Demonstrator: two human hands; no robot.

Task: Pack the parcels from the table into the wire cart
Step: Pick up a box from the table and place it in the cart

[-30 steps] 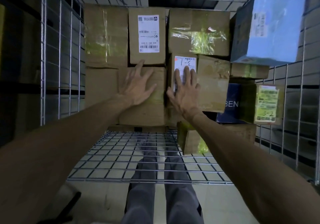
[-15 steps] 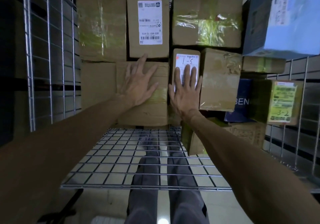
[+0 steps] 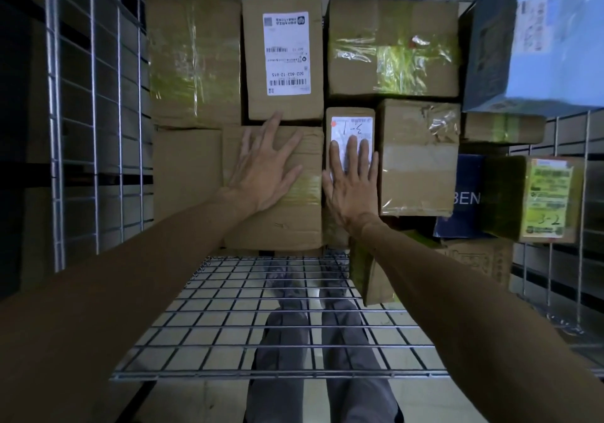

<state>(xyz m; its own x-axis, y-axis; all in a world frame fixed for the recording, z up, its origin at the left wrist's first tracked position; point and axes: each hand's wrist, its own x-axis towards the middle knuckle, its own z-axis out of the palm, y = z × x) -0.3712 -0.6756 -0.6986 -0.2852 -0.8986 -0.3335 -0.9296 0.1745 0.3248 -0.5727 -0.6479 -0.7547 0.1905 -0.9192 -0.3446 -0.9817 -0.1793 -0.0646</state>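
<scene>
- The left hand [image 3: 266, 174] lies flat, fingers straight and spread, pressed against a plain brown parcel [image 3: 281, 226] just left of the frame's centre; its middle fingertip reaches the lower edge of the parcel above.
- The right hand [image 3: 351, 190] is also flat with straight fingers held close together, and it presses on a narrow brown parcel [image 3: 349, 112] at centre; the fingertips cover the lower part of its white label [image 3: 351, 126], which carries handwritten digits.
- Neither hand curls round anything.
- Both parcels stand inside the wire cart [image 3: 94, 128], side by side and touching, packed against the other boxes.
- Above the left hand stands a tall parcel with a printed shipping label [image 3: 284, 59]; a taped box [image 3: 192, 59] stands to its left, in the upper left of the stack.
- Upper centre-right holds a box with crumpled yellowish tape [image 3: 392, 46], and below it, just right of the narrow parcel, stands another taped box [image 3: 418, 161].
- A light blue box [image 3: 555, 46] fills the upper right corner.
- At right are a dark blue box lettered "BEN" [image 3: 464, 200] and a parcel with a green-yellow label [image 3: 549, 200].
- Through the cart's mesh floor [image 3: 261, 324], in the lower centre, the person's legs [image 3: 327, 373] show.
</scene>
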